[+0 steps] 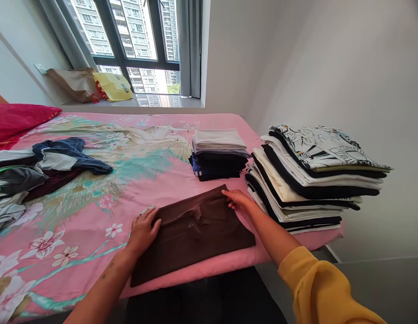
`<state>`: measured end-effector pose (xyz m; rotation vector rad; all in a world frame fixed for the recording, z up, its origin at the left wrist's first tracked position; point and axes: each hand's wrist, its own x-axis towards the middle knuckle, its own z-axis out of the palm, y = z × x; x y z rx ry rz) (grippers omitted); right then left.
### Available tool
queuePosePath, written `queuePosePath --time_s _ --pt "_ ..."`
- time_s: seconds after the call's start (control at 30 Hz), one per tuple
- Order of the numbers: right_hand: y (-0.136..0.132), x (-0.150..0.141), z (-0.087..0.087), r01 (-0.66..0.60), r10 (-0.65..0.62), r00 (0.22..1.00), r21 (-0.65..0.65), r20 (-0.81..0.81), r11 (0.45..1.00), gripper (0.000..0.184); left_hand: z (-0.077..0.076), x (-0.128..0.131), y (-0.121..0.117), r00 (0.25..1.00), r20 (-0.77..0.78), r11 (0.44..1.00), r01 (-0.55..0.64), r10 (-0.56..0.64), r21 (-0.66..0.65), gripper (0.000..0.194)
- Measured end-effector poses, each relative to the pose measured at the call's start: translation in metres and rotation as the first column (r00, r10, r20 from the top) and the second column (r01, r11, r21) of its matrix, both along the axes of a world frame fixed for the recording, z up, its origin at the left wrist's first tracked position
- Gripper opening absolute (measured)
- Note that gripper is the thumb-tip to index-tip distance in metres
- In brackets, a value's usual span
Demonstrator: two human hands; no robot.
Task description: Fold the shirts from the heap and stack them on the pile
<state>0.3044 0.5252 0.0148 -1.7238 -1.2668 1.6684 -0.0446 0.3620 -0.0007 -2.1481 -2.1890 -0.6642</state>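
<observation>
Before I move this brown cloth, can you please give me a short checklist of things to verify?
Brown garment smooth: not ok, a crease shows near its middle.
Left hand on it: ok, at its left edge.
Right hand on it: ok, at its far corner.
Smaller stack squared: ok.
Larger stack squared: not ok, its layers fan out.
Loose clothes apart from the garment: ok.

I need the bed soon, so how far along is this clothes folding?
Done: a tall stack of folded tops and a shorter folded stack. In hand: a brown garment, pressed flat by the left hand and right hand. Left: a loose heap of clothes on the pink bedspread.
</observation>
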Motion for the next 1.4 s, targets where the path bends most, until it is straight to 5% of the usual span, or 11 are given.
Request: queuePosePath --time_s 0.1,0.2,0.3,0.43,0.57,0.73,0.83,0.93,1.0,1.2,1.4 --pt "0.004 -0.004 -0.001 0.031 -0.031 0.999 0.001 0.02 1.0 0.044 0.031 0.065 -0.002 0.977 0.009 0.974 0.211 -0.213 0.084 0.03" --pt "0.007 -0.007 -0.005 0.075 -0.075 0.996 0.011 0.037 0.997 0.049 0.044 0.141 0.003 0.885 0.005 0.885 0.465 -0.465 0.008 0.031" --pt "0.011 -0.008 -0.009 0.108 -0.109 0.993 0.005 0.051 0.994 0.047 0.032 0.194 0.019 0.888 0.015 0.887 0.459 -0.459 -0.056 0.046" --pt "0.015 -0.007 -0.012 0.124 -0.123 0.992 -0.021 0.041 0.992 0.04 0.014 0.216 0.045 0.942 0.037 0.935 0.335 -0.333 -0.12 0.036" --pt "0.019 -0.005 -0.012 0.125 -0.125 0.992 -0.024 0.004 0.992 0.036 0.027 0.205 0.058 0.949 0.191 0.953 0.275 -0.249 -0.124 0.021" --pt "0.019 -0.005 -0.01 0.122 -0.122 0.992 0.009 -0.038 0.992 0.032 0.056 0.19 0.055 0.904 0.343 0.965 0.261 -0.254 0.027 0.021" --pt "0.016 -0.003 -0.009 0.117 -0.116 0.992 0.031 -0.039 0.993 0.033 0.055 0.189 0.042 0.9 0.27 0.929 0.367 -0.341 -0.049 0.02" --pt "0.014 -0.001 -0.008 0.108 -0.107 0.994 0.062 -0.027 0.992 0.039 0.046 0.19 0.026 0.842 0.205 0.833 0.531 -0.499 -0.154 0.016" --pt "0.013 -0.001 -0.007 0.095 -0.096 0.995 0.097 -0.004 0.991 0.045 0.043 0.185 0.017 0.825 0.191 0.821 0.558 -0.532 -0.124 0.018" --pt "0.019 -0.007 -0.002 0.03 -0.073 0.981 0.237 0.177 0.971 0.033 0.031 0.105 0.018 0.952 0.147 0.962 0.255 -0.268 0.101 0.03" --pt "-0.003 -0.019 0.015 0.053 -0.237 0.914 0.481 0.33 0.875 0.023 0.0 -0.001 -0.002 0.994 -0.104 0.994 -0.051 0.04 -0.1 0.037"
